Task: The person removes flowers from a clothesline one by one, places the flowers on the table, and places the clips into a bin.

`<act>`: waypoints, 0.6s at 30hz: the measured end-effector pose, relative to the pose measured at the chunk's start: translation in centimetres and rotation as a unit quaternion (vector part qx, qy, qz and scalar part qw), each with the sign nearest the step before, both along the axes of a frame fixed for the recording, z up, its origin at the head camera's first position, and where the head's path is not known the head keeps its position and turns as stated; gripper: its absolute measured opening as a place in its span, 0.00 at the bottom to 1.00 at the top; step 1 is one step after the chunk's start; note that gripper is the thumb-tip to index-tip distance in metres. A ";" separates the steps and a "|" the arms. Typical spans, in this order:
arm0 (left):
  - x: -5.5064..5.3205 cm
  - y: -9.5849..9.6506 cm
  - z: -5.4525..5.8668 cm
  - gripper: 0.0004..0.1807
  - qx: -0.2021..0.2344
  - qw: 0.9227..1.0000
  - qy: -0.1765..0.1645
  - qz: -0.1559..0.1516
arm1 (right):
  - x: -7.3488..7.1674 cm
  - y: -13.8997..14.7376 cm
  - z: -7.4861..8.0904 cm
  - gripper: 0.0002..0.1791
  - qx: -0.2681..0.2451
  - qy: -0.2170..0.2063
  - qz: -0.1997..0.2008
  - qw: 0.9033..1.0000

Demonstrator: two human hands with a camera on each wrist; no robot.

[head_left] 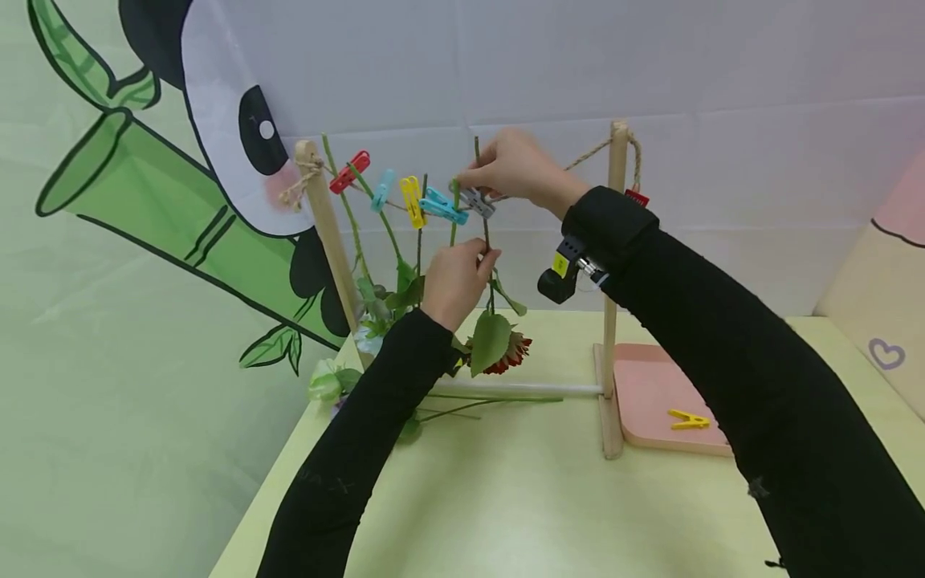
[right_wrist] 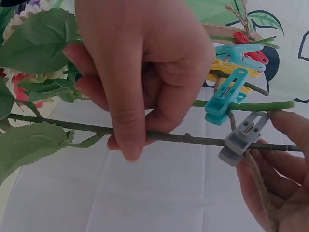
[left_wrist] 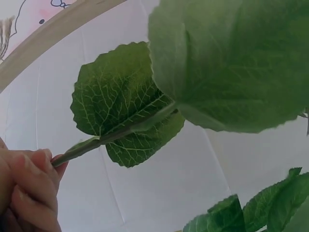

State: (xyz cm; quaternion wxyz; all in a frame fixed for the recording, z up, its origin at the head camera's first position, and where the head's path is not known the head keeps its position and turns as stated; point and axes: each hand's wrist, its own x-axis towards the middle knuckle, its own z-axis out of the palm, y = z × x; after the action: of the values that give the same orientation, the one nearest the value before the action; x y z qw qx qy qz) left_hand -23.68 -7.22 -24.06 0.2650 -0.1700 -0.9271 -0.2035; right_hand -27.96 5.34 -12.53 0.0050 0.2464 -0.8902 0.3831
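L hand (head_left: 457, 277) has a narrow pinch, thumb and fingertips on a thin, woody, brownish-green stem (right_wrist: 193, 138). R hand (head_left: 516, 168), higher up, pinches the handle end of a grey peg (right_wrist: 244, 137), smooth plastic w/ a small metal spring; the stem runs through at the peg, where the rope (head_left: 588, 154) also meets it. Can't tell how tightly the peg bites.

Flower hangs upside down, stem approx. vertical: dark red flower head (head_left: 515, 353), layered petals, partly behind a broad oval leaf (head_left: 491, 343). L wrist view shows a leaf w/ toothed edge and raised pale veins (left_wrist: 120, 92).

Rope is twisted, fibrous, jute-like, strung btwn 2 round-topped wooden posts, L post (head_left: 328, 225) and R post (head_left: 618, 168); a smooth white bar (head_left: 535, 389) runs low btwn them. Further L along it: blue peg (head_left: 442, 207) just beside the grey one, then yellow peg (head_left: 413, 202), pale blue peg (head_left: 382, 191), red peg (head_left: 350, 172), all plastic, w/ green or brown stems at them.

On the matte pale-yellow table (head_left: 491, 498): loose thin stems (head_left: 499, 400), plus a round-cornered pink tray (head_left: 643, 377) w/ a V-shaped yellow peg (head_left: 688, 420) in it.
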 end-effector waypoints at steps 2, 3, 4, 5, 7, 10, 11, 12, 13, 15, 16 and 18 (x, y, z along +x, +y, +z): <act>0.1 0.0 -0.1 0.14 0.003 1.000 -0.002 -0.003 | -0.2 -0.2 -0.4 0.16 0.019 0.031 0.007 0.999; 0.1 0.0 -0.1 0.14 0.007 1.000 -0.007 -0.006 | -0.2 -0.3 -0.6 0.17 0.028 0.046 0.013 0.998; 0.2 0.0 -0.2 0.14 0.011 1.000 -0.011 -0.010 | -0.3 -0.4 -0.8 0.17 0.034 0.061 0.018 0.997; 0.2 0.1 -0.2 0.14 0.015 1.000 -0.014 -0.014 | -0.4 -0.5 -1.0 0.17 0.041 0.076 0.024 0.996; 0.4 0.1 -0.3 0.14 0.027 0.999 -0.026 -0.022 | -0.5 -0.7 -1.3 0.16 0.044 0.102 0.033 0.993; 0.5 0.0 -0.3 0.15 0.048 0.998 -0.043 -0.027 | -0.5 -0.9 -1.7 0.16 0.033 0.122 0.029 0.992; 0.5 0.0 -0.3 0.14 0.055 0.997 -0.048 -0.027 | -0.5 -0.9 -1.8 0.16 0.029 0.128 0.024 0.991; 0.6 -0.1 -0.3 0.14 0.062 0.996 -0.053 -0.026 | -0.5 -1.0 -1.9 0.16 0.022 0.130 0.018 0.991; 0.7 -0.1 -0.2 0.14 0.067 0.996 -0.055 -0.027 | -0.4 -1.1 -2.0 0.16 0.017 0.129 0.011 0.991; 0.9 -0.1 -0.2 0.14 0.074 0.995 -0.065 -0.027 | -0.4 -1.2 -2.1 0.16 0.009 0.129 -0.002 0.992; 1.0 0.0 -0.2 0.14 0.076 0.994 -0.068 -0.029 | -0.4 -1.2 -2.1 0.16 0.004 0.125 -0.007 0.992; 1.2 0.1 -0.2 0.15 0.074 0.994 -0.072 -0.036 | -1.1 -1.3 -2.5 0.16 -0.014 0.125 -0.016 0.992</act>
State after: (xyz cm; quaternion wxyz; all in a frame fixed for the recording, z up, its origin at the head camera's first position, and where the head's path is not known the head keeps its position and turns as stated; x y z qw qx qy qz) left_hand -22.48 -7.16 -24.26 0.2018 -0.1678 -0.9196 -0.2923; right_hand -29.02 4.06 -15.06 0.1258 0.2780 -0.8809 0.3617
